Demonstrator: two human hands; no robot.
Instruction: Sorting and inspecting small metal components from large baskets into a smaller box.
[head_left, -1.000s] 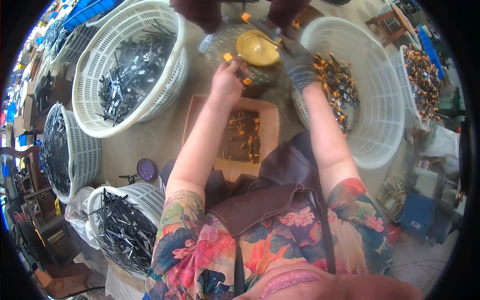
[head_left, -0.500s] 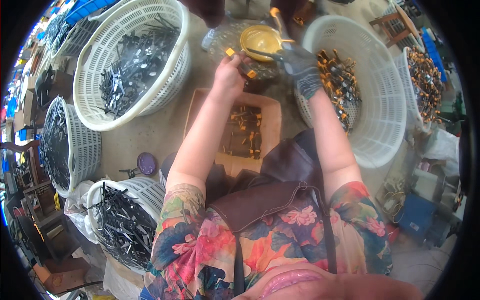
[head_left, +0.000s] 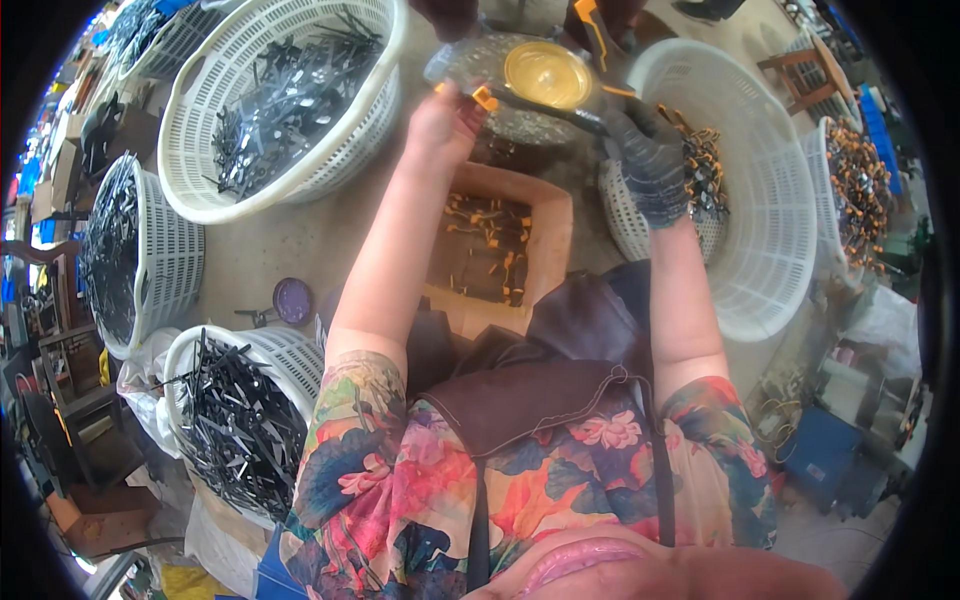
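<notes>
In the head view, pinches an orange-ended part (head_left: 485, 98) in the bare left hand (head_left: 443, 125); grips a dark, orange-topped piece (head_left: 595, 30) in the gloved right hand (head_left: 650, 165), just right of the yellow bowl (head_left: 548, 75). Cannot tell how firmly. Could clip the bowl by dipping too low, or drop a part toward the brown box (head_left: 550, 235) through a loosened pinch.

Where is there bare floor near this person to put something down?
The widest patch is floor left of the left forearm, bordered by the large upper-left basket, two smaller left baskets and the purple lid. A thin strip shows between the tan bin and right-hand basket. It is crowded around the yellow bowl, between left hand and gloved right hand.
</notes>
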